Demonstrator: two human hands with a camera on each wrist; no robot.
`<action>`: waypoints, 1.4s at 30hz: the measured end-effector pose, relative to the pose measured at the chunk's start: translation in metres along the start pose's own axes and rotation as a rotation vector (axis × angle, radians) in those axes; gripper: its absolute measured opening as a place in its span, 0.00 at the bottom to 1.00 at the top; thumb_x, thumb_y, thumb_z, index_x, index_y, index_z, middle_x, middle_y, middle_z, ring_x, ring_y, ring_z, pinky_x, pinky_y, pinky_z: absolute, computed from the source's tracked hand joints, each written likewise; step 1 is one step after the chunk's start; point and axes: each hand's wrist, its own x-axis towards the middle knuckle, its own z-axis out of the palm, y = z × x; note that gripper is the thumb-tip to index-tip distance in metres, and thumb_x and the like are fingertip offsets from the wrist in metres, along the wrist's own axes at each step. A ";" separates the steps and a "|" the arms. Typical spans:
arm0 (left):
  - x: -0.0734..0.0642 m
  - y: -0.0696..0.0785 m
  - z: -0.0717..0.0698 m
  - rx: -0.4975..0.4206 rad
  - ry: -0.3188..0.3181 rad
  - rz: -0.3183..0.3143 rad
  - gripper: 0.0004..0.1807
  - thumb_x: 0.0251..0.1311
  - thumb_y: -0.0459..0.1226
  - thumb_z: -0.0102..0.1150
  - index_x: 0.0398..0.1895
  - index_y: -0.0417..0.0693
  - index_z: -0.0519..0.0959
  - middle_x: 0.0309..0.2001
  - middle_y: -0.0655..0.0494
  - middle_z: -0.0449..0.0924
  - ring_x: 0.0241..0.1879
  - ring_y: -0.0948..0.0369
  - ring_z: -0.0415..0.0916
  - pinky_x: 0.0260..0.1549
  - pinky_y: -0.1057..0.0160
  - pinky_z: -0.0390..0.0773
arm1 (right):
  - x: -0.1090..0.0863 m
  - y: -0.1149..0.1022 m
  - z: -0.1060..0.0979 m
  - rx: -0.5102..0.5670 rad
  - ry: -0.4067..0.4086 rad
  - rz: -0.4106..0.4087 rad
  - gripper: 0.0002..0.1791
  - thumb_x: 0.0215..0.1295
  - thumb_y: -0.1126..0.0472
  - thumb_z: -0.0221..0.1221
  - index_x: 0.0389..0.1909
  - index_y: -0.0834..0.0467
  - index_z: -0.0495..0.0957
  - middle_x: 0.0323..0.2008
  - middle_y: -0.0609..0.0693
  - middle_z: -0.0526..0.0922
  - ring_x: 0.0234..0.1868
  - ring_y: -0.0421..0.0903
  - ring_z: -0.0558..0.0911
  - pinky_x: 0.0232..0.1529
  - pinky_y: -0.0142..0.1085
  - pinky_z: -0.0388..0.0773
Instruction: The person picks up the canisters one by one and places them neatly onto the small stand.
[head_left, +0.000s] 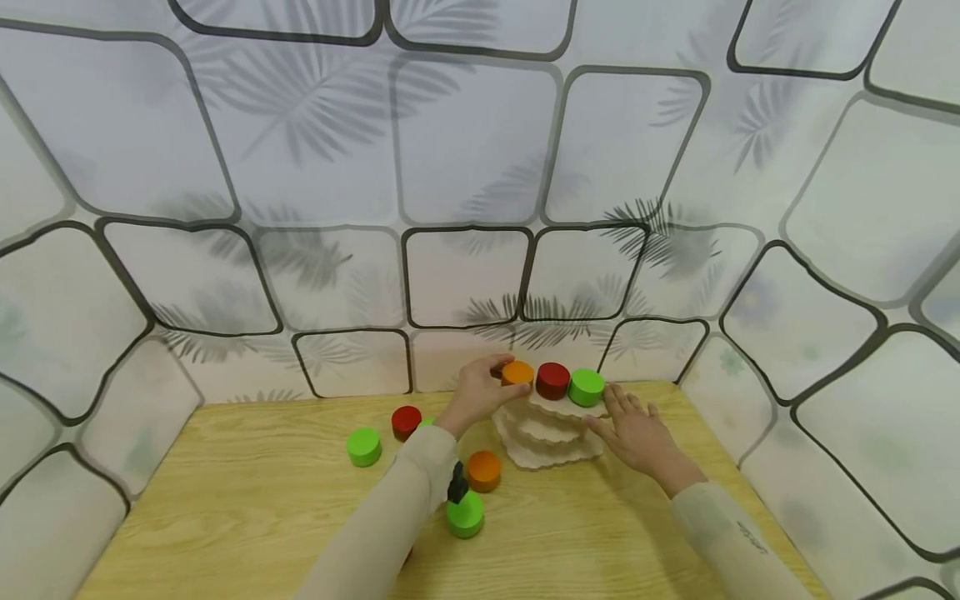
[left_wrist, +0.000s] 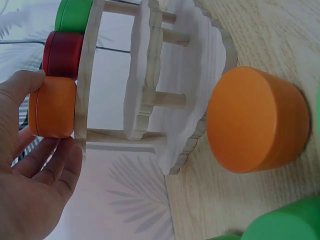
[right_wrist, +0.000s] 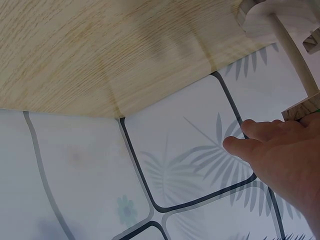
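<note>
A tiered wooden stand (head_left: 551,450) with wavy-edged shelves stands on the table. On its top shelf an orange round tin (head_left: 517,373), a red tin (head_left: 552,381) and a green tin (head_left: 587,387) sit in a row. My left hand (head_left: 480,390) holds the orange tin at the shelf's left end, thumb on one side and fingers on the other. In the left wrist view this orange tin (left_wrist: 52,107) rests against the shelf, touching or nearly touching the red one. My right hand (head_left: 637,433), fingers extended, is at the shelf's right end beside the green tin.
In front of the stand are another orange tin (head_left: 483,472) and a green tin (head_left: 465,514). Further left lie a red tin (head_left: 406,422) and a green tin (head_left: 363,447); my left arm partly hides others. Patterned walls (head_left: 465,275) enclose the wooden table (head_left: 247,500) behind and at the sides.
</note>
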 end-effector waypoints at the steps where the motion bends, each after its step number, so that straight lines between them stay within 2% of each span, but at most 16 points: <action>1: 0.001 0.001 0.000 0.000 -0.007 -0.001 0.35 0.62 0.43 0.76 0.70 0.38 0.77 0.59 0.44 0.85 0.55 0.49 0.81 0.54 0.53 0.83 | 0.000 0.000 0.000 0.000 0.001 0.001 0.47 0.83 0.36 0.45 0.80 0.73 0.54 0.80 0.71 0.56 0.78 0.75 0.61 0.72 0.76 0.55; 13: 0.012 0.000 0.006 0.043 -0.025 -0.020 0.35 0.63 0.44 0.75 0.71 0.40 0.77 0.55 0.44 0.86 0.48 0.54 0.81 0.47 0.61 0.82 | -0.001 -0.001 -0.001 0.015 -0.019 0.005 0.47 0.83 0.36 0.44 0.80 0.73 0.53 0.81 0.71 0.54 0.78 0.76 0.58 0.73 0.77 0.52; 27: 0.015 0.005 0.010 0.066 -0.068 -0.034 0.36 0.65 0.46 0.73 0.74 0.42 0.74 0.52 0.46 0.85 0.44 0.58 0.79 0.41 0.65 0.80 | -0.002 -0.002 -0.003 0.019 -0.026 0.020 0.48 0.82 0.36 0.45 0.78 0.75 0.54 0.80 0.72 0.55 0.78 0.75 0.59 0.74 0.76 0.52; 42: 0.019 0.001 0.013 0.120 -0.028 0.002 0.36 0.66 0.47 0.71 0.73 0.41 0.75 0.59 0.44 0.84 0.48 0.55 0.80 0.48 0.59 0.81 | 0.000 0.000 -0.001 0.025 -0.021 0.018 0.48 0.82 0.36 0.45 0.79 0.75 0.53 0.80 0.72 0.55 0.78 0.75 0.60 0.74 0.76 0.52</action>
